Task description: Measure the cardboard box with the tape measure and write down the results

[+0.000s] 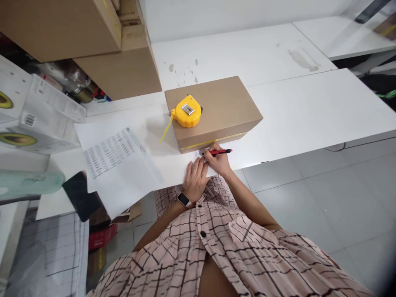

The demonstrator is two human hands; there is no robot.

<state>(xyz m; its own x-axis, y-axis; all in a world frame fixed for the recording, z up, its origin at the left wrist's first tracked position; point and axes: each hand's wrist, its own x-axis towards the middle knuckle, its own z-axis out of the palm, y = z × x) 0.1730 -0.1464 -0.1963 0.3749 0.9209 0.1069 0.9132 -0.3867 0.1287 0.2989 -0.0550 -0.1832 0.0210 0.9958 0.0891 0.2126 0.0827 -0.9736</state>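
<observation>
My right hand [219,161] is closed around a red and black pen [222,152], its tip low over the white surface at the desk's front edge. Flat beside it lies my left hand [197,178], fingers stretched out and a watch on the wrist. Some faint marks show near the pen tip; whether a sheet of paper is under the hands is hard to make out. Just beyond both hands sits a closed brown cardboard box [216,103]. On its top rests a yellow tape measure [187,111], with a short piece of tape hanging over the left side.
Printed papers [120,165] lie on the white desk [297,111] to the left, overlapping a dark phone [82,197]. A greenish bottle [31,182] and white boxes with avocado pictures [40,115] stand further left. Large cardboard boxes [123,68] are stacked behind.
</observation>
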